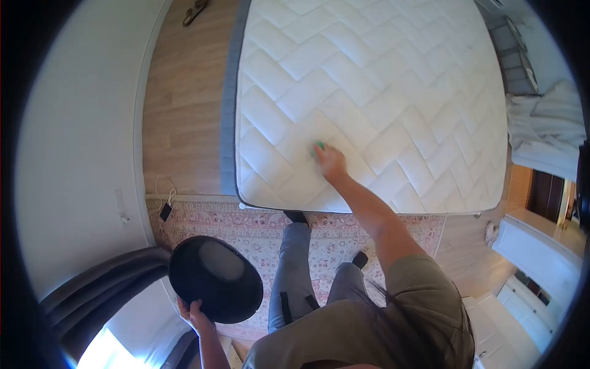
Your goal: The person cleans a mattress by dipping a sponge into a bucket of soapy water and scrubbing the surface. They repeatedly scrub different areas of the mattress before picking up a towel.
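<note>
2 hands are sharing the work: the right hand (333, 162) is gripping a small green object (319, 147) over the quilted white mattress (399, 80), while the left hand (195, 317) is holding a black round dish (215, 280) above the patterned rug (246, 226), apart from the mattress. The green object is lying over the near-left part of the mattress, blurred and mostly hidden by the fingers, so its kind is escaping certainty, as is whether it is pressing on the cloth or hovering just above.

Judging by the padding, the step is calling for light, even pressure and for strokes following the zigzag seams, without snagging across them. Keeping the dish clear of the mattress is looking sensible; its inside is showing a pale sheen, and whether that is liquid or reflection cannot be told, so holding its rim level would be the safer choice.

The right arm is slanting forward and leftward from its short sleeve (421, 280), crossing the mattress's near edge with the elbow nearly straight and the fingers closing around the green object. The left forearm is rising from the bottom of the view, the thumb overlapping the dish's near rim. Both legs are standing apart, the left foot (297, 216) beside the mattress edge and the right foot (360, 259) farther back, giving the outstretched arm a steady base.
</note>
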Motion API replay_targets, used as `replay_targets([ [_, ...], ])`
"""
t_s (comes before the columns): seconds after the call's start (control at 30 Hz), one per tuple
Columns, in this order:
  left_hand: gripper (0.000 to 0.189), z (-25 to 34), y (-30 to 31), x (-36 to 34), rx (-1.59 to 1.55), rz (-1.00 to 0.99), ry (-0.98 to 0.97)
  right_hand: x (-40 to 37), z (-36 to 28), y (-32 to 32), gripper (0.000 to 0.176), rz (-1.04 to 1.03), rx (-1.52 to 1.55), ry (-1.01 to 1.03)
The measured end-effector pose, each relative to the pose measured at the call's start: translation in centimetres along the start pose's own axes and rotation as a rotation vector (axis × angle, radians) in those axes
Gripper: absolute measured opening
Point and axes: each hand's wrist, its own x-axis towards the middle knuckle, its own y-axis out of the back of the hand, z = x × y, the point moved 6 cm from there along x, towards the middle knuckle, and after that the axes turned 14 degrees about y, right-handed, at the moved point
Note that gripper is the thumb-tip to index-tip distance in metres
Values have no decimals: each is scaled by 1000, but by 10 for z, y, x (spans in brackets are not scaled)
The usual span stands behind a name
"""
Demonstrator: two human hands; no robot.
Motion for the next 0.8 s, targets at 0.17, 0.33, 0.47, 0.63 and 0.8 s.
replay_targets([
  [0.17, 62, -4, -33, -64, -27, -206, -141, -219, 60, 47, 28, -267, 46, -382],
  [0.33, 65, -1, -92, -195, 54, -428, -402, -418, 91, 121, 35, -73, 330, -651],
  [0.47, 64, -16, -146, -297, 170, -548, -569, -578, 106, 153, 41, 504, 691, -1023],
  [0.63, 64, -57, -276, -403, 275, -925, -460, -731, 45, 282, 55, 1163, 1252, -1429],
  [0.8, 60, -121, -376, -565, 364, -1395, -476, -846, 47, 341, 57, 1406, 1292, -1420],
])
